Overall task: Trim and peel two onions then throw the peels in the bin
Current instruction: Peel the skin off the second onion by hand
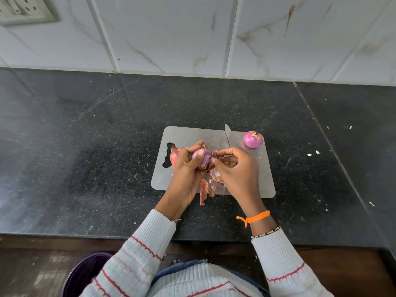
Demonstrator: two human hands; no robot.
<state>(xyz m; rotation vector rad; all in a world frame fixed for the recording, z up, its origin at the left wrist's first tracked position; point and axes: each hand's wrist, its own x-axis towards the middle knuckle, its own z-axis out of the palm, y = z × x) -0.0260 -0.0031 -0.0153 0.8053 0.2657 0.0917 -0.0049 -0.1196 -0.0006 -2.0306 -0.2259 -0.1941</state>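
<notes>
Peeling: left hand [186, 166] grips round purple half-peeled onion [203, 157] above grey steel cutting board [184, 136].
Right hand [234, 168]: pinches its papery skin, touching.
Second onion [252, 139]: board's far right corner.
Peels [204, 190]: between wrists.

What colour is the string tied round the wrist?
Bright orange. The string sits on the right wrist, just above the sleeve, seen in the head view.

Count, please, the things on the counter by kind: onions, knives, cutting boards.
Onions: 2, one gripped in the left hand and being peeled by the right hand, one on the board's far right corner
Knives: 1
Cutting boards: 1
Total: 4
</notes>
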